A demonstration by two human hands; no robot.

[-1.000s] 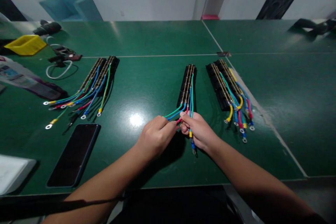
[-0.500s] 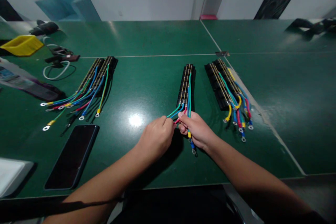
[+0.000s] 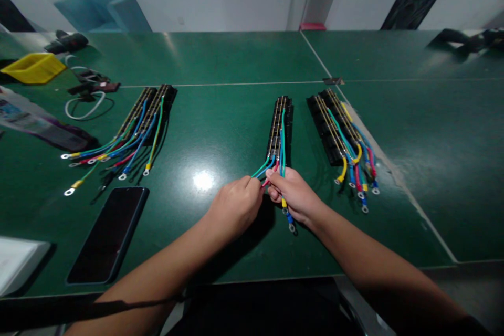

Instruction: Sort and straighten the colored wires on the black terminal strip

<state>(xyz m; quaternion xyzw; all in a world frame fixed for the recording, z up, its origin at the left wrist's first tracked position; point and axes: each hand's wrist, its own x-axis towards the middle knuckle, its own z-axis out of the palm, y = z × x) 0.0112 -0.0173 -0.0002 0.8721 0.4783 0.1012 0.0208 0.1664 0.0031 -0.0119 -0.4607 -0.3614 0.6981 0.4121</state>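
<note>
A black terminal block (image 3: 279,126) with brass-coloured strips lies in the middle of the table, its near end toward me. Green, blue and red wires (image 3: 282,152) run from it to my hands. My left hand (image 3: 238,202) is closed around the green, blue and red wires that bend left; their ends are hidden inside it. Thumb and fingers of my right hand (image 3: 289,191) close on the wires too, the red one passing between both hands. Below my right hand hang ring terminals (image 3: 291,227) with yellow and blue sleeves.
Wired terminal blocks lie to the right (image 3: 328,126) and left (image 3: 147,115). A phone (image 3: 108,236), a white box (image 3: 19,262), a bottle (image 3: 43,121), a yellow bin (image 3: 33,68) and a white cable (image 3: 84,115) are on the left side of the green table (image 3: 220,126).
Hands stay in nearly the same place, still gripping the wires. The upper wires and the hanging ring terminals have shifted very slightly.
</note>
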